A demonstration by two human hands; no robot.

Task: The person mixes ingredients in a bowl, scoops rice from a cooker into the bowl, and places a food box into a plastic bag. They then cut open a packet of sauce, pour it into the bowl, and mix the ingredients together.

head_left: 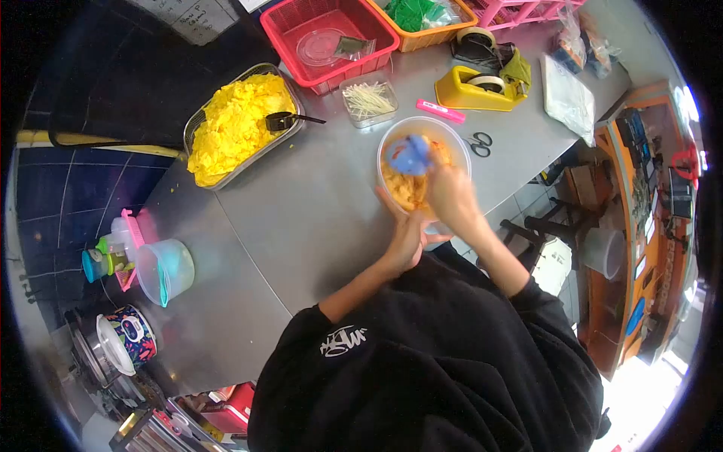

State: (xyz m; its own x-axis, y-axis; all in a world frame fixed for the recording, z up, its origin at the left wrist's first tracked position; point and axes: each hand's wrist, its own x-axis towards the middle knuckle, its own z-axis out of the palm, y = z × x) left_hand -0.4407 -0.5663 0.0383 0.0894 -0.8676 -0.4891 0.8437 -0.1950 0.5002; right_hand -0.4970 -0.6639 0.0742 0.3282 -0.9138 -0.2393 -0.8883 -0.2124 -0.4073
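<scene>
A round clear tub (382, 140) with an orange-yellow mixture (407, 192) in it stands near the table's front edge. My left hand (407, 235) is wrapped round the near side of the tub's wall. Over the tub, my right hand (449, 193) is closed on a blue spatula (408, 154), whose head is at the mixture; both are blurred by motion. Just right of the tub lie black scissors (480, 145), and a pink marker (441, 111) lies behind it.
On the steel table (301, 196) are a tray of yellow food (241, 120) with a black scoop, a box of white sticks (369, 100), a red basket (331, 71), a yellow tape dispenser (471, 96), a white packet (566, 96) and a clear bucket (164, 271) at left.
</scene>
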